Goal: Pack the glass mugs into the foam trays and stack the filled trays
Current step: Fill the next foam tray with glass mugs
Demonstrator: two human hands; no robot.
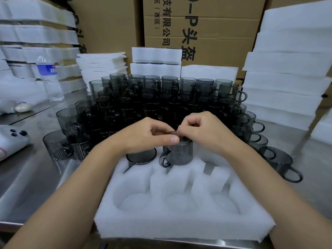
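A clear plastic water bottle stands far left on the shiny metal table. The left hand comes in from the bottom on a straight arm. Its fingers are curled in and its thumb lies flat on the rim of a dark, see-through glass mug. Under that wrist a second mug sits deep in a round hole of the soft white foam tray. The held mug is upright at the tray's back middle hole and sticks up higher than the second mug. Its loop handle points to the near left. The right hand bends at the wrist and pinches the same rim with curled fingers. Behind both hands is a big pile of mugs. Far right stands a tall foam stack.
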